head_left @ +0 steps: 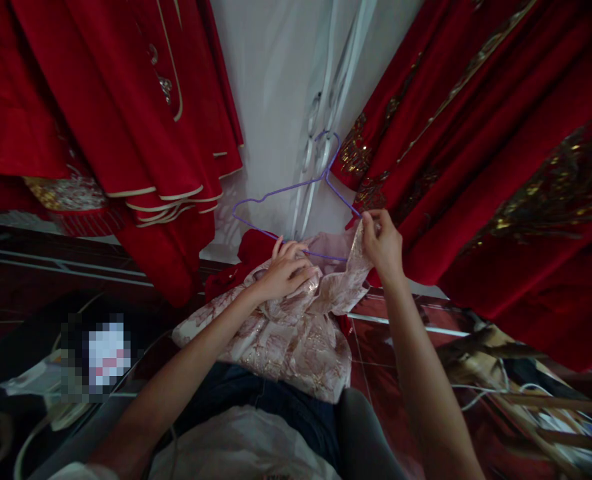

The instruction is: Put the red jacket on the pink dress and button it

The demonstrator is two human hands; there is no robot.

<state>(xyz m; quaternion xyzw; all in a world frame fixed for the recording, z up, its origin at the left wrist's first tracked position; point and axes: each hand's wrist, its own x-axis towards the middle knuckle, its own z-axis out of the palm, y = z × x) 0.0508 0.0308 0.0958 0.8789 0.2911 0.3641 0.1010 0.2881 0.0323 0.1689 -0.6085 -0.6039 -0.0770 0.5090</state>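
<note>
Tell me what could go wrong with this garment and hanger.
The patterned garment could slip off the purple hanger, whose left end is bare. The hook, overlapping the door handles in view, might snag on them. Fabric pinched in the right hand may crease.

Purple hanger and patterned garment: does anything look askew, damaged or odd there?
The purple hanger sits askew: its end by the right hand meets the patterned garment, while its other end sticks out bare to the left, so it looks lopsided. No clear damage shows.
</note>
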